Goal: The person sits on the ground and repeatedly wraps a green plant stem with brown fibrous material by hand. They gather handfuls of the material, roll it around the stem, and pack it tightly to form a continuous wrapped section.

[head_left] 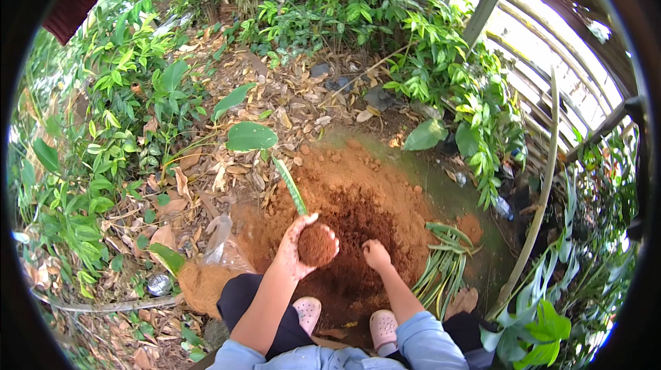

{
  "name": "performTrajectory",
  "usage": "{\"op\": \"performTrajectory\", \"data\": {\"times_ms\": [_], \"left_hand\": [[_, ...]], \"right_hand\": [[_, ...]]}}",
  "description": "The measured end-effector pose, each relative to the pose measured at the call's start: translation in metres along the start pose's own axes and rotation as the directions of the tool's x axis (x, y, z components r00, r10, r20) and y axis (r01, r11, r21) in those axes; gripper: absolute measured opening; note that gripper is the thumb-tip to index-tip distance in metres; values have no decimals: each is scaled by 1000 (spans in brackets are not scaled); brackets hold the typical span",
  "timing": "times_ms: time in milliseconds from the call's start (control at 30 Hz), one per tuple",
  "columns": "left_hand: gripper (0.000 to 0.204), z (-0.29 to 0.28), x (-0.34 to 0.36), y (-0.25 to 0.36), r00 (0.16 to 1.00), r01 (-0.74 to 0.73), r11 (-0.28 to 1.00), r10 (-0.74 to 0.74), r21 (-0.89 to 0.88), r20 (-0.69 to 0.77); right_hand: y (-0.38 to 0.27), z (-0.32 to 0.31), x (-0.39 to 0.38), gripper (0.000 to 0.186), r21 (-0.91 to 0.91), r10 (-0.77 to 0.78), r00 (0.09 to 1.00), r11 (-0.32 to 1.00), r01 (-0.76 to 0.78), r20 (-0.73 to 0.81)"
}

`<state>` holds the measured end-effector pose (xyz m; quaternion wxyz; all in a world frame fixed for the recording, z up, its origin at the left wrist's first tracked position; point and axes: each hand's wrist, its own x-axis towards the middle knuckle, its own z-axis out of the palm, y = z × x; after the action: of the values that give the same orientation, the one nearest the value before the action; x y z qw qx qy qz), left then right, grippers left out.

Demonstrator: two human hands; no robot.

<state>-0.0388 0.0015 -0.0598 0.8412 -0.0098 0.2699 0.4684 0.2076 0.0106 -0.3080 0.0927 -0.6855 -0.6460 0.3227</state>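
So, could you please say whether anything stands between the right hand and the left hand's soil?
Only fingertips of the left hand, at the edge of the soil facing the right hand; otherwise nothing visible.

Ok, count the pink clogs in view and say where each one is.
2. The left clog is below the left hand in the picture; the right clog is below the right hand. No others show.
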Motion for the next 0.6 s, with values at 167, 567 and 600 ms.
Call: {"op": "performTrajectory", "data": {"times_ms": [167, 567, 600], "left_hand": [[31, -8, -7, 2, 1000, 26, 994, -27, 105, 8], [31, -19, -9, 17, 998, 18, 1000, -17, 25, -60], [32, -20, -8, 18, 998, 4, 1000, -4, 10, -60]], "right_hand": [[14, 29, 41, 30, -292, -29, 983, 953, 82, 184], [27, 72, 78, 52, -295, -81, 907, 931, 217, 414], [27, 73, 76, 52, -326, -69, 900, 918, 227, 430]]}}
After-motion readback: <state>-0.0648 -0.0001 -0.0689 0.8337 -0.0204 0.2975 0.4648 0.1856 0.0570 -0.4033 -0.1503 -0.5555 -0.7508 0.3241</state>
